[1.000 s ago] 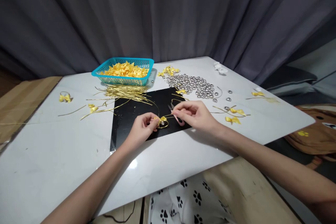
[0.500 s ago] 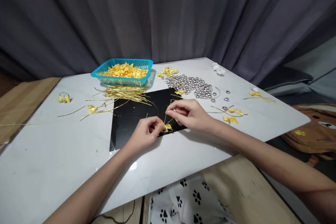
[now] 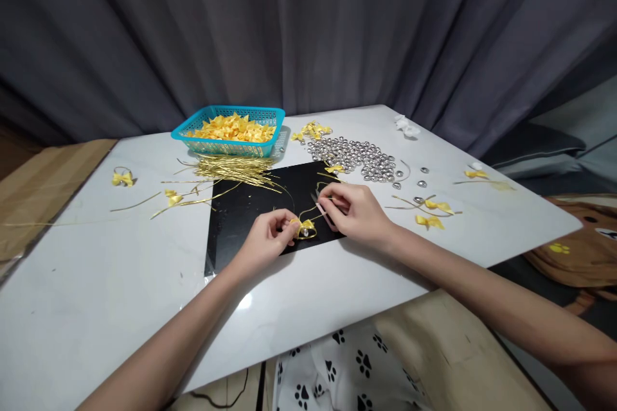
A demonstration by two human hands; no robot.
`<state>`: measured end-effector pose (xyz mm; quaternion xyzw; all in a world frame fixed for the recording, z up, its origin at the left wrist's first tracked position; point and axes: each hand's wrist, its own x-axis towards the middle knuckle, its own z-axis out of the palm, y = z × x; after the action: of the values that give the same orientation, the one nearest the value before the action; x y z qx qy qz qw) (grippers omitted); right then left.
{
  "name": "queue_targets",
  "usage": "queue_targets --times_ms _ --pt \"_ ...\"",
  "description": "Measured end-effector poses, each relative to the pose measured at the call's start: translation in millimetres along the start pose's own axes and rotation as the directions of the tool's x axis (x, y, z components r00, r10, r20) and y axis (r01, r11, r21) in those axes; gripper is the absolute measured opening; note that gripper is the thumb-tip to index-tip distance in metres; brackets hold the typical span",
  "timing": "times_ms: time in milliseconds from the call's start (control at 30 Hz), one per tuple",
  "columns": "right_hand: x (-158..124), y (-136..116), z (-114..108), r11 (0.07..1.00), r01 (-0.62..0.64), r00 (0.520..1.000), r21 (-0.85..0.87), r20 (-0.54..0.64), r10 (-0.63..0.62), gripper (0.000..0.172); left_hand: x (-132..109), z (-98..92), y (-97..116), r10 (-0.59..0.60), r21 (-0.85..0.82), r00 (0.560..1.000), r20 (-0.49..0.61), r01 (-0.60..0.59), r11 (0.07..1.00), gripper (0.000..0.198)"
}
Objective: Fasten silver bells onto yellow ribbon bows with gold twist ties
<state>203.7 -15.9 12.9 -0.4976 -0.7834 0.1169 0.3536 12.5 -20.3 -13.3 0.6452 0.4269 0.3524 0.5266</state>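
Observation:
My left hand pinches a yellow ribbon bow with a silver bead at its middle and a gold wire loop around it. The bow is held just above the near part of a black mat. Loose ends of gold wire rise from it toward the right. Beside it, my right hand is closed around a slim small tool with a dark pointed tip, perhaps snips. The fingers hide most of this tool, so its kind is unclear.
A blue basket of yellow bows stands at the back left, with a bundle of gold wires before it. Silver beads lie spread behind my right hand. Several loose bows and wires lie right; a finished-looking bow lies left.
My right hand has let go of the raised wire, shifted slightly right and closed on the slim tool. My left hand still pinches the bow, which now faces more toward me.

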Motion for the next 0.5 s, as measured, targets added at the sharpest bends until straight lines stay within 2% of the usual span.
queue_targets --times_ms 100,233,400,500 --pt "-13 -10 -10 0.999 0.038 0.999 -0.001 -0.004 -0.038 0.012 1 -0.3 3 -0.021 -0.057 1.0 -0.015 0.02 0.998 0.024" --pt "-25 -18 -14 0.987 0.158 0.987 0.004 0.016 -0.158 0.013 3 -0.9 7 -0.036 -0.113 0.999 -0.034 0.032 0.993 0.026" --pt "-34 -27 -6 0.922 0.372 0.928 -0.107 0.046 -0.369 0.019 4 -1.3 8 -0.036 -0.127 0.998 -0.042 0.031 0.991 0.029" --pt "-38 -31 2 0.872 0.451 0.893 -0.19 0.087 -0.442 0.022 4 -1.4 7 -0.034 -0.123 0.998 -0.055 0.027 0.992 0.029"
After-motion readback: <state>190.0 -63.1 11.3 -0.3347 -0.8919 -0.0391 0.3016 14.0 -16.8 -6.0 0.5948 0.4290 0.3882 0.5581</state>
